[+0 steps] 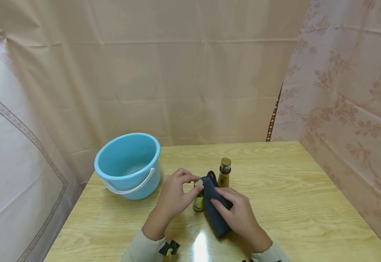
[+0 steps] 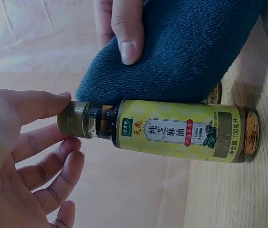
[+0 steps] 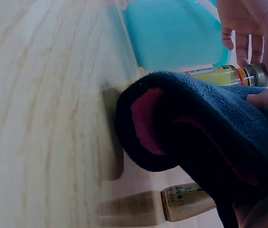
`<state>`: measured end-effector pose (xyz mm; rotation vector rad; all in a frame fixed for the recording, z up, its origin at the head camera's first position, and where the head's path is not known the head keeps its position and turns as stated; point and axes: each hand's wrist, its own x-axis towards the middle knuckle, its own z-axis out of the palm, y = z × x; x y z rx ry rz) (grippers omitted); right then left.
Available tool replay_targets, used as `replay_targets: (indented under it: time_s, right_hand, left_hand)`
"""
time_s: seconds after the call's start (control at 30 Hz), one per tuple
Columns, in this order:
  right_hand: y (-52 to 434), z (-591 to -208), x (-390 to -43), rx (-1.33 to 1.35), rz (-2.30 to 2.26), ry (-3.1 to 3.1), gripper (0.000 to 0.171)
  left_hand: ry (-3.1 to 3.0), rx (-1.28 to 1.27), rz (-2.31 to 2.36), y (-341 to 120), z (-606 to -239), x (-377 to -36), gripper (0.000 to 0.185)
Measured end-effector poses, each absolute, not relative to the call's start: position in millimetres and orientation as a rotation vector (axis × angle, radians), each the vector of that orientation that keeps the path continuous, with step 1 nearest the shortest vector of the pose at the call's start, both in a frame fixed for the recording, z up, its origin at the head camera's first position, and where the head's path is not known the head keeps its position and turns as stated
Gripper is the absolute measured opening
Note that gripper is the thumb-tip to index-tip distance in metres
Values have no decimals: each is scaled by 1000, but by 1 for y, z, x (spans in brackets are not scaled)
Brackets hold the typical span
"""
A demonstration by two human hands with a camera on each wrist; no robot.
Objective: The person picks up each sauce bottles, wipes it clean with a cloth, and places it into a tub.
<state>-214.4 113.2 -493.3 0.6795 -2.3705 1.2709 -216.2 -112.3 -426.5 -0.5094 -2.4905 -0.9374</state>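
Observation:
My left hand [image 1: 174, 193] pinches the gold cap of a small sesame oil bottle [image 2: 167, 130] with a yellow-green label. The bottle stands upright on the table. In my right hand [image 1: 241, 211] is a folded dark blue cloth [image 1: 216, 214], gripped between thumb and fingers. The cloth hangs close beside the bottle, near its cap and side; whether it touches the glass I cannot tell. From the right wrist view, the folds of the cloth show a pinkish-red inner side. Just behind the cloth stands a second gold-capped bottle [image 1: 224, 177], partly hidden by it.
A light blue bucket [image 1: 154, 178] with a white handle stands at the left of the wooden table [image 1: 295, 196]. Beige curtains [image 1: 190, 72] hang behind the table, and a flowered one [image 1: 351, 109] hangs along the right side.

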Motion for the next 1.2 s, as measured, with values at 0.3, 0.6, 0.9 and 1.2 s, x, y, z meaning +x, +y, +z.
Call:
replay_targets:
  time_s: [0.3,0.6,0.9,1.2]
  right_hand:
    - [113,-496,-215,591,1263,-2508,32]
    - [113,-497,-216,521,1256,-2656,34]
    - [112,-501,-217,481,1255,-2747,36]
    - [111,-498,-216,444,1260,-2761,37]
  left_hand:
    - [-2490,-511,-946,-112,-425,-215,22]
    - [-2518,-494,-947,-112,-425,-216,21]
    - [-2522,-491,-946,-114,-426,-215,22]
    - [-2529,-496,-960,-113,-426,-217,23]
